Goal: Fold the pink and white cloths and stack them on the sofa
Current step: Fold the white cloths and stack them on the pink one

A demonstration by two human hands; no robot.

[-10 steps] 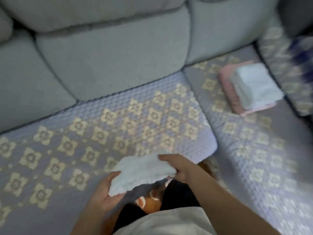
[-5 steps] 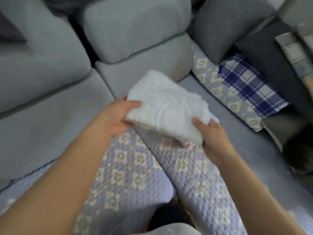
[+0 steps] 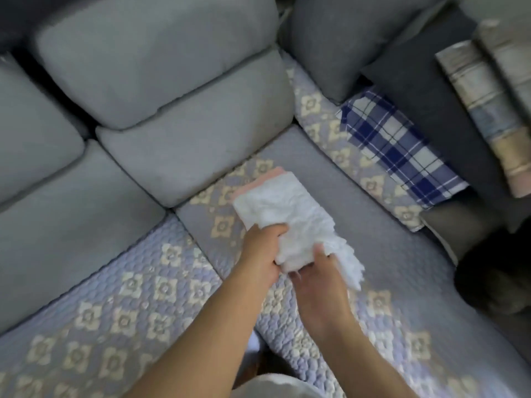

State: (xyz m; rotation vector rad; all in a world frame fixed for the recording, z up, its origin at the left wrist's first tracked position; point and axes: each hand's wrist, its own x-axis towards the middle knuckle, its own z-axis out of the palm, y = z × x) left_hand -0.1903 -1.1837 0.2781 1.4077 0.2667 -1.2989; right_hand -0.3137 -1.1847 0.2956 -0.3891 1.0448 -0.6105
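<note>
- Two hands grip one folded white cloth (image 3: 290,214): left hand (image 3: 263,248) pinches its near-left edge, right hand (image 3: 319,271) cups its near-right corner from below.
- Beyond the fingers, a pink cloth (image 3: 258,180) peeks out beneath.
- Square the edges over that pile on the sofa cover (image 3: 129,297), then let go evenly.

A blue-and-white plaid cloth (image 3: 399,150) lies on the quilted cover (image 3: 120,305) at the right, its upper end tucked under a dark grey pillow (image 3: 339,44). Beside it stands a darker cushion (image 3: 431,90), then two striped rolls (image 3: 485,110), perhaps blankets. A dark blurred shape (image 3: 494,271) sits at the right edge.
</note>
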